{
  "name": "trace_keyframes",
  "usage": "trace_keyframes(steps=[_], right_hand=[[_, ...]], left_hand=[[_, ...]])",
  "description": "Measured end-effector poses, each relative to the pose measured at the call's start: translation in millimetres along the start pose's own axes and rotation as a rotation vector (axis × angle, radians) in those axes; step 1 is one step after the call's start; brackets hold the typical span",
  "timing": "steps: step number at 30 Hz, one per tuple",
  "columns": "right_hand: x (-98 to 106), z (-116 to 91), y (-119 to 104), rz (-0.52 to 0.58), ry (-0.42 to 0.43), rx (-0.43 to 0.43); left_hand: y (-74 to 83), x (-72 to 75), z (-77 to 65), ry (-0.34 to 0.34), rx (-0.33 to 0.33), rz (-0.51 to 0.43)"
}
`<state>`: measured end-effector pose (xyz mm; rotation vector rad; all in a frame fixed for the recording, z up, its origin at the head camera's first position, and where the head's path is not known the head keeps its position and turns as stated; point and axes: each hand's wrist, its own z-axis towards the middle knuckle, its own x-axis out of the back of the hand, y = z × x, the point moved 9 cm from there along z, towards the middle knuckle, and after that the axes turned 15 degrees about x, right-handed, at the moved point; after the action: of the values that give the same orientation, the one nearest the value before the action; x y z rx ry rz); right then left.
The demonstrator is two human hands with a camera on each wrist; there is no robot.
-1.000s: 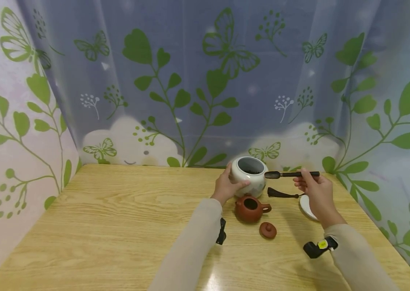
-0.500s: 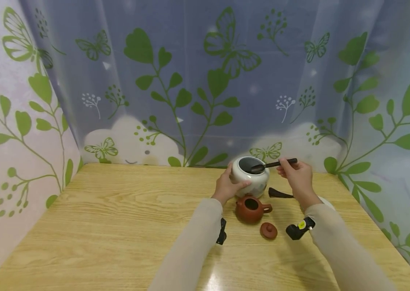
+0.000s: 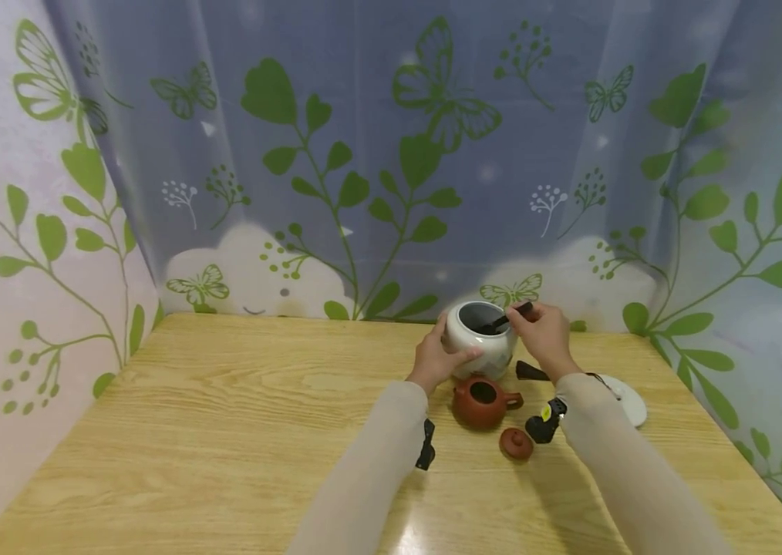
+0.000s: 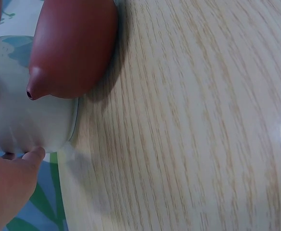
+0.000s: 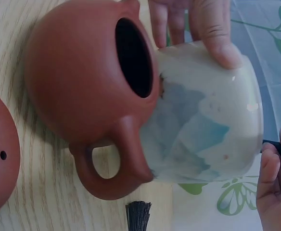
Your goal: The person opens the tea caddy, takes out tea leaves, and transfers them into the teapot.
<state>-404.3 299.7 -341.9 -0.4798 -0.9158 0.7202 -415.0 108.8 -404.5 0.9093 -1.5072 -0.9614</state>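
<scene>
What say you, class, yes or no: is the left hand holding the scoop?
No, the right hand holds the scoop, while the left hand holds the white jar.

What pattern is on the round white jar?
Grey and blue patches. The right wrist view shows the white jar best.

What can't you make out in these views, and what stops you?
Scoop, far end: right wrist view, hidden by the porcelain jar.
Clay teapot, inside: head view, too dark.
Teapot lid: right wrist view, cut off by the left edge.
White lid: head view, partly covered by the right sleeve.
</scene>
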Motion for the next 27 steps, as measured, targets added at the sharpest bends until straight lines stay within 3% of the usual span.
trace_keyframes(steps=[13,20,27], right_hand=[[-4.6,-1.7,-5.5,-0.035,-0.082,0.002],[-5.7,1.1,-13.3,-0.125,-0.097,0.104],[-12.6,2.2,-18.5,-0.165,-0.188,0.182]], left_hand=[[-1.1,-2.0,2.0,0.001,0.006,0.02],[-2.6,-2.0,3.8,-0.004,0.019,0.007],[-3.3,-2.8,3.5,0.001,0.028,0.013]])
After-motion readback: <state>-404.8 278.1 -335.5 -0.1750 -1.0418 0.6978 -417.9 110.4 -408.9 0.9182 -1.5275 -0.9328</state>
